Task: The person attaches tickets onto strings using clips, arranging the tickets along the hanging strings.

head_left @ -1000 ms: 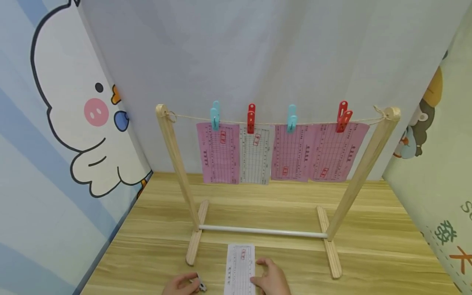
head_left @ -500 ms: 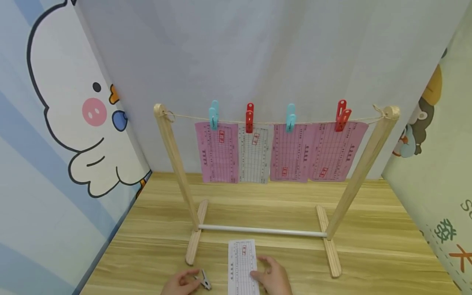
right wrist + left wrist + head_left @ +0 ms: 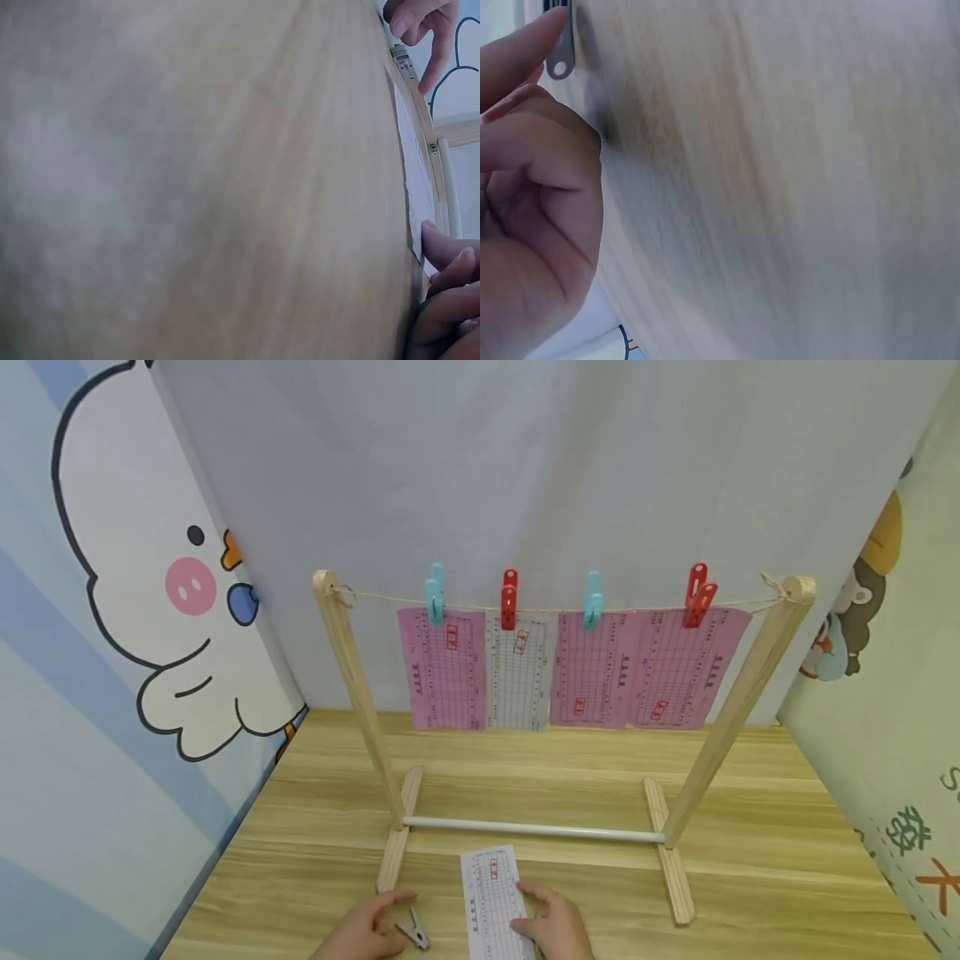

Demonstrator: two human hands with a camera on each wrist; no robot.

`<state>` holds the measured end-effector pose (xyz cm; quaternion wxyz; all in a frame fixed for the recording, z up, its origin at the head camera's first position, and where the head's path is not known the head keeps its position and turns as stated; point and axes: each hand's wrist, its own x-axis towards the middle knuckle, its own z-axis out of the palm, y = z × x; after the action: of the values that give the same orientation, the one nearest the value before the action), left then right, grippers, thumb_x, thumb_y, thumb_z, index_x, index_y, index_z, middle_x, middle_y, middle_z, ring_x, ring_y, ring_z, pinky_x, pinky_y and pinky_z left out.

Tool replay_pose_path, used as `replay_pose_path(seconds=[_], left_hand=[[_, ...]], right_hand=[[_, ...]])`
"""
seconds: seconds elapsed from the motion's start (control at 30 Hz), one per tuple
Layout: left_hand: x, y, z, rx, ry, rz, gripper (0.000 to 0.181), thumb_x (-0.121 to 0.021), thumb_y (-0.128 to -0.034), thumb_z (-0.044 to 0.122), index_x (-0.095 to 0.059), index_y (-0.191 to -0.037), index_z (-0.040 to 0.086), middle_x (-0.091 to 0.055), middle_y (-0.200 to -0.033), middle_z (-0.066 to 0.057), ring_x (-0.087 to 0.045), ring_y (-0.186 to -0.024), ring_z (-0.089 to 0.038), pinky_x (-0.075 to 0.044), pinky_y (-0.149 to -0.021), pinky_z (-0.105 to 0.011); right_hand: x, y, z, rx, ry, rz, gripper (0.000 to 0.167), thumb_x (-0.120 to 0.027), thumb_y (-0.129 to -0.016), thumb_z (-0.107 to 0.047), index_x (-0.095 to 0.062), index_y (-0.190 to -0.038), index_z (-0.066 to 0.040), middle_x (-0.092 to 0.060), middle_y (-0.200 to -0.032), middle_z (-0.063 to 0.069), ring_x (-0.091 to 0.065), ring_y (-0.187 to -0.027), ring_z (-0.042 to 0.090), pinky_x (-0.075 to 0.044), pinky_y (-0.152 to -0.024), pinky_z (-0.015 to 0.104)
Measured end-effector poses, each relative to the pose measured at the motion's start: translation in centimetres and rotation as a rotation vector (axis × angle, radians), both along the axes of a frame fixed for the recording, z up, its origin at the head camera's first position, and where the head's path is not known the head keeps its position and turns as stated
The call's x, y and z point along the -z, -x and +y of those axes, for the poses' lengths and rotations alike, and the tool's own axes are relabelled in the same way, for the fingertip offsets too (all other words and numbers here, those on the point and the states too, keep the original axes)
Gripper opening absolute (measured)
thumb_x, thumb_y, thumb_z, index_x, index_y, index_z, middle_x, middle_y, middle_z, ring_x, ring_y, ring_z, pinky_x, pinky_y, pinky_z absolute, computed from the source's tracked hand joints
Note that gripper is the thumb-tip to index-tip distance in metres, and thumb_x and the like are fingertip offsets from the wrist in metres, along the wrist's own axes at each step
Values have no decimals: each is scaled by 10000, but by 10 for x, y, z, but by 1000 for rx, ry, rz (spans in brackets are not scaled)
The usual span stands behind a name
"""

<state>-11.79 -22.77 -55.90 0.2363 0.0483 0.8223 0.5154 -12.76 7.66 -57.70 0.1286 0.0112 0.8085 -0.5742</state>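
A white printed slip (image 3: 495,906) with a red stamp mark lies on the wooden table, its top tipped slightly left. My right hand (image 3: 557,927) touches its right edge, thumb and index finger spread apart. In the right wrist view the fingers of that hand (image 3: 454,281) meet the slip (image 3: 412,169) at its near end. My left hand (image 3: 367,931) has its index finger stretched out over the foot of the rack, other fingers bent. Just right of it lies a grey clip (image 3: 416,932), apart from the slip; part of the clip (image 3: 560,60) shows beyond a left fingertip.
Behind stands a wooden rack (image 3: 723,727) with a white crossbar (image 3: 536,829). On its string, blue and red clips (image 3: 509,600) hold pink sheets (image 3: 447,672) and one white sheet (image 3: 517,681). A grey curtain (image 3: 525,460) hangs behind.
The left hand has let go of the grey clip, which lies on the table, and stretched out its index finger. The slip has shifted slightly away and turned, its top leftward.
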Motion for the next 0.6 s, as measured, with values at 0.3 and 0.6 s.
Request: replay_pose_path(seconds=[0.3,0.6], left_hand=[[5,-2,1,-37,29,-39,497,-748,-822,93,-611,-1298,51,-384,-572,87,-330,-471,-42,-278,-459,-168],[3,-5,4,-46,69,18,447,-790,-830,210,-654,-1223,42,-392,-587,78,-337,-490,-63,-275,-467,-161]], right_hand=[[4,0,-1,16,-39,30,582,-764,-773,-21,-567,-1312,79,-386,-504,-92,-327,-407,24,-286,-400,146],[4,-2,-4,51,-98,68,455,-768,-789,-38,-655,-1220,57,-345,-518,-101,-318,-454,54,-264,-419,173]])
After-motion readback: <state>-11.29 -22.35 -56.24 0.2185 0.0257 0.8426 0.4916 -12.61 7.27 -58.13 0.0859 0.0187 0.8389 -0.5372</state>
